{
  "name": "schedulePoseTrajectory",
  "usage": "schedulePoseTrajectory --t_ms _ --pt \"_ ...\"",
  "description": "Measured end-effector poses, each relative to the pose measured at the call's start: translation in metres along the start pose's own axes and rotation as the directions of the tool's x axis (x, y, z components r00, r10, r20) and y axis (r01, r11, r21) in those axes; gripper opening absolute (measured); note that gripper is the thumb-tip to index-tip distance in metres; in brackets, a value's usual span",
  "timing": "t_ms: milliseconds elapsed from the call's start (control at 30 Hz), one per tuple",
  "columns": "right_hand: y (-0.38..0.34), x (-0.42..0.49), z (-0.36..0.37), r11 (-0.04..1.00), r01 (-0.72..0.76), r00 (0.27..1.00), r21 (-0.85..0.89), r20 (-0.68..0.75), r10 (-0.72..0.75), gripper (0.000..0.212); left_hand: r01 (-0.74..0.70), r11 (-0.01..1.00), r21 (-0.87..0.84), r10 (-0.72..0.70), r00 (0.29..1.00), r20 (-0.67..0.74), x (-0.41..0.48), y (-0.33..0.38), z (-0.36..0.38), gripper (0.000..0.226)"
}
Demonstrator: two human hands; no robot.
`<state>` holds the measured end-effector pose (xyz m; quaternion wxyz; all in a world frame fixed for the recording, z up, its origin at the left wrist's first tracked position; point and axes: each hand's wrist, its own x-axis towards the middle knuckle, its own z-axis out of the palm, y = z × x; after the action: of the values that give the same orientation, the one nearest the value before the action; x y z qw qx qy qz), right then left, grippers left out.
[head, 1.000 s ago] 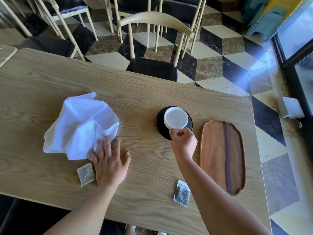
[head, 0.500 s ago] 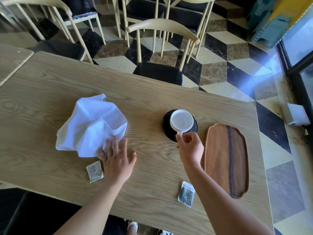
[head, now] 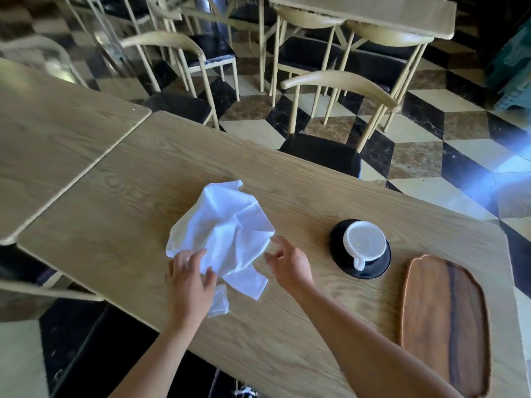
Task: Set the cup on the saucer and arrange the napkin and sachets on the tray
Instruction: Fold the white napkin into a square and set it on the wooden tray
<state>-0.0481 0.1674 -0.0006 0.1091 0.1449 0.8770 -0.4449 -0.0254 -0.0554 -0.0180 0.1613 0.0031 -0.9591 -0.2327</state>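
A white cup (head: 365,244) stands on the black saucer (head: 339,254), handle toward me. The crumpled white napkin (head: 227,228) lies on the table left of it. My left hand (head: 191,280) rests on the napkin's near edge, thumb and fingers pinching the cloth. My right hand (head: 287,264) hovers just right of the napkin, fingers apart and empty. A white sachet (head: 219,304) shows partly from under my left hand. The wooden tray (head: 444,320) lies bare at the right. The second sachet is hidden behind my right forearm.
The wooden table (head: 287,173) has its near edge close below my arms. A second table (head: 57,133) abuts on the left. A chair (head: 330,150) with a black seat stands at the far side, with more chairs behind.
My right hand let go of the cup handle and moved left to the napkin. My left hand shifted onto the napkin's edge. The view tilted up and left.
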Motion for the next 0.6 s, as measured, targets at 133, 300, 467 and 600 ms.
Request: schedulePoseTrajectory --t_ms 133,300,467,600 --pt "-0.017 0.031 0.026 0.977 0.055 0.998 -0.205 0.048 -0.047 0.065 0.269 0.962 0.032 -0.271 0.961 0.054 0.049 -0.039 0.0 0.05" --pt "-0.016 0.051 0.04 0.893 0.205 0.975 -0.401 0.159 -0.153 0.056 0.631 0.774 -0.046 -0.595 0.75 0.288 0.095 -0.073 0.013 0.044" --pt "-0.017 0.051 0.014 0.961 0.15 0.981 -0.231 -0.086 -0.173 0.009 0.657 0.75 -0.076 -0.6 0.724 0.339 0.102 -0.077 0.013 0.017" --pt "-0.016 0.043 -0.032 0.985 0.122 0.962 -0.123 -0.229 -0.148 0.01 0.605 0.669 -0.432 -0.558 0.793 0.246 0.119 -0.075 0.0 0.022"
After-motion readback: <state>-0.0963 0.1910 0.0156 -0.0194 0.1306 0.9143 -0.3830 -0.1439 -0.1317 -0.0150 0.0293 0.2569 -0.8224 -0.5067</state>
